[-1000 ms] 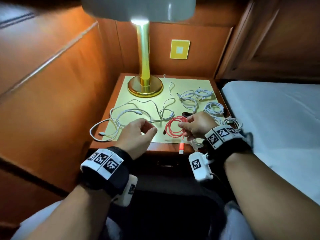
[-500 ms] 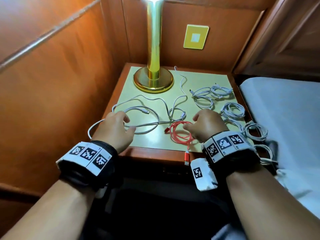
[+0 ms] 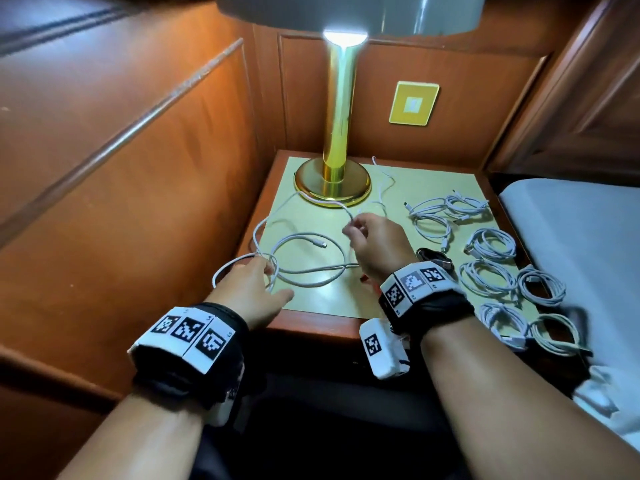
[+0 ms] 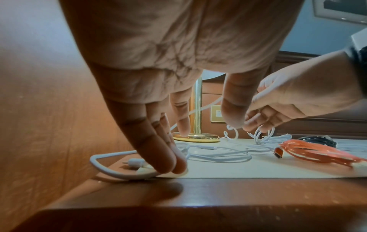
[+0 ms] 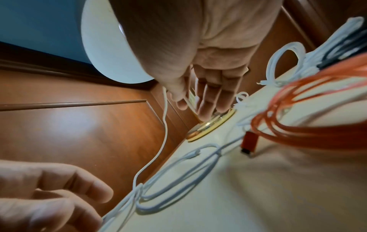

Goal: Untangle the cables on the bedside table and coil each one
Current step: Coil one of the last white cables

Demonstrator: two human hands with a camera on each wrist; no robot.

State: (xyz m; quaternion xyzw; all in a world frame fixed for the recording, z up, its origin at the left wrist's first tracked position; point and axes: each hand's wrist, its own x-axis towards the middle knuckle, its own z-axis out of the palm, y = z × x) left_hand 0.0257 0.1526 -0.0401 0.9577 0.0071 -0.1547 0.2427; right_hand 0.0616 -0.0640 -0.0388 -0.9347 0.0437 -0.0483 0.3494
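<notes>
A loose white cable (image 3: 304, 271) lies in tangled loops on the left half of the bedside table (image 3: 332, 301). My left hand (image 3: 266, 280) presses straight fingers (image 4: 174, 164) on it at the table's front left corner. My right hand (image 3: 356, 232) pinches a strand of the same white cable (image 5: 164, 125) between thumb and fingers, lifted above the table near the lamp base. An orange coiled cable (image 4: 317, 152) lies on the table under my right wrist, mostly hidden in the head view.
A brass lamp (image 3: 332, 183) stands at the back of the table. Several coiled white cables (image 3: 491, 247) and a black cable (image 3: 433, 256) lie on the right side. Wood panelling (image 3: 138, 168) closes the left; a bed (image 3: 571, 230) borders the right.
My right hand let go of the orange coil, moved toward the lamp and took hold of a white strand. My left hand settled flat on the loose cable at the front left.
</notes>
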